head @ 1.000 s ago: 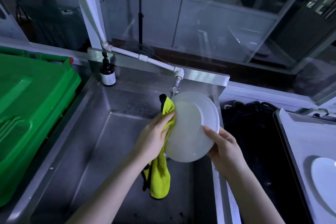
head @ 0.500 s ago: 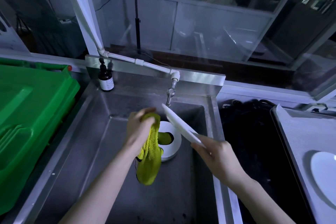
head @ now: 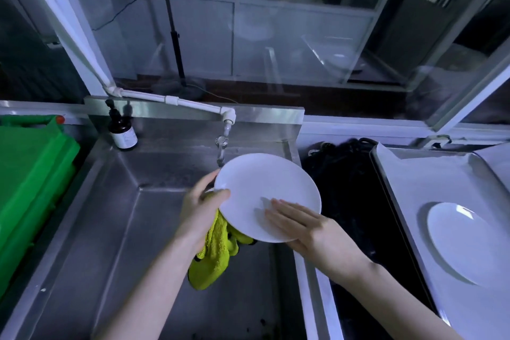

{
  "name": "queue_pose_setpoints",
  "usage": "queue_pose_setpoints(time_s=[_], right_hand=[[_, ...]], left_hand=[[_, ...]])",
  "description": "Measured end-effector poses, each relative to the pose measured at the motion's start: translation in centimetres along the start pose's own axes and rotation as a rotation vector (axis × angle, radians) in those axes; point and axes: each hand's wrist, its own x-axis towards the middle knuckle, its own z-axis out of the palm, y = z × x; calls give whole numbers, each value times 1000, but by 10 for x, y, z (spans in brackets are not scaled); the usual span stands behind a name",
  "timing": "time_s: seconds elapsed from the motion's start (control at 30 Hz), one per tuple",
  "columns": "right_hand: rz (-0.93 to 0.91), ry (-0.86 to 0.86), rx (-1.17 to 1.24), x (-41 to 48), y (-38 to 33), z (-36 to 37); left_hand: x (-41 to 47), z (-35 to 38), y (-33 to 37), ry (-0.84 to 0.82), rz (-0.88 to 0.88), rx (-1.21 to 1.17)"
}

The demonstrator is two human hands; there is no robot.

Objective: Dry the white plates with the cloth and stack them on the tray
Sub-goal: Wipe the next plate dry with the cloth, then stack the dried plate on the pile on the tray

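Observation:
A white plate (head: pixel 262 188) is held over the steel sink (head: pixel 116 229), its face turned up toward me. My left hand (head: pixel 200 210) grips its left rim with the thumb on top and also holds the yellow-green cloth (head: pixel 214 254), which hangs down under the plate. My right hand (head: pixel 300 226) holds the plate's near right rim, fingers laid flat on its face. A second white plate (head: pixel 466 243) lies on the metal tray (head: pixel 400 174) at the right.
A white tap pipe (head: pixel 193 103) ends in a spout just behind the held plate. A brown pump bottle (head: pixel 122 134) stands at the sink's back left corner. A green crate (head: pixel 30 188) fills the left side. Black bags (head: pixel 353 201) lie between sink and tray.
The plate went from upright, to edge-on, to face up. My left hand with the cloth moved from the plate's face to beneath its left rim. The plate lying in the sink is now hidden.

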Motion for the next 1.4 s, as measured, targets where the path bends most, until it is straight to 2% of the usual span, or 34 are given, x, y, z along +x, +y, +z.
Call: queue_pose_setpoints(time_s=[0.07, 0.13, 0.23, 0.3, 0.47, 0.57, 0.73, 0.83, 0.93, 1.17, 1.4], right_hand=[[155, -10, 80, -12, 14, -12], [355, 15, 268, -29, 28, -31], [717, 188, 615, -58, 49, -52], [919, 280, 658, -75, 61, -54], [1125, 596, 943, -116, 80, -71], [1196, 706, 1028, -148, 98, -87], [1355, 799, 1003, -216, 146, -98], [1392, 806, 988, -257, 172, -101], [1421, 776, 857, -293, 198, -98], [1492, 618, 618, -349, 252, -90], [1579, 541, 535, -377, 293, -67]], left_hand=[[-3, 13, -2, 14, -3, -10], [-5, 26, -4, 9, -17, -13], [-12, 53, -3, -28, -4, 14], [-18, 77, -4, -79, 14, 11], [-32, 147, -10, -208, 29, 43], [-38, 190, -17, -304, 45, 141], [-46, 256, -24, -536, 58, 341], [-48, 295, -32, -636, 41, 426], [-51, 339, -44, -738, 25, 495], [-42, 418, -76, -784, -51, 665], [-33, 467, -96, -847, -103, 813]])
